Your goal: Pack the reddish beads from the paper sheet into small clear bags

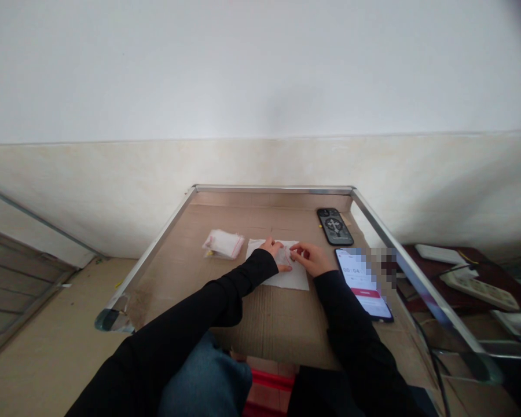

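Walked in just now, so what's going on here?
A person is seated at a cardboard-topped table, with their left hand and right hand together over a white sheet. Something small and clear seems to lie between their fingers, too small to make out. A stack of clear plastic bags lies to the left of the sheet. To the right, a phone lies face up showing a timer, and a second phone lies face down beyond it.

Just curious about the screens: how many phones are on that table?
2. A dark phone lies back-up near the far edge of the cardboard-covered table; a second phone lies screen-up, lit, right of the right hand. Others could be hidden, though none shows.
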### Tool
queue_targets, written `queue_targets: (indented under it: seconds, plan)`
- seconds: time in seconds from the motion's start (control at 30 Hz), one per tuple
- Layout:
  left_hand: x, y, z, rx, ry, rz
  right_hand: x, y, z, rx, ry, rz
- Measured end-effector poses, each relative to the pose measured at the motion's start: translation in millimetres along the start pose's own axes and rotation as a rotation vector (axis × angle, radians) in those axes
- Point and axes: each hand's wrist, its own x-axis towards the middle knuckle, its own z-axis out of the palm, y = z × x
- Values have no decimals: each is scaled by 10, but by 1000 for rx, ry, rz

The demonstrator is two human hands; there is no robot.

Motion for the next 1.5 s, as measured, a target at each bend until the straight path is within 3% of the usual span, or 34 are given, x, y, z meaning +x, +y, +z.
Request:
queue_targets:
  seconds: [0.13,0.37,1.5]
  plan:
    - [-4,-12,8,-15,7,-3,3,66,-11,-115,53,62]
    - [6,-23,18,-55,-15,-31,1,107,-18,-232,-57,-3]
    - [25,-40,64,-65,-9,-48,3,150,37,-193,-78,-123]
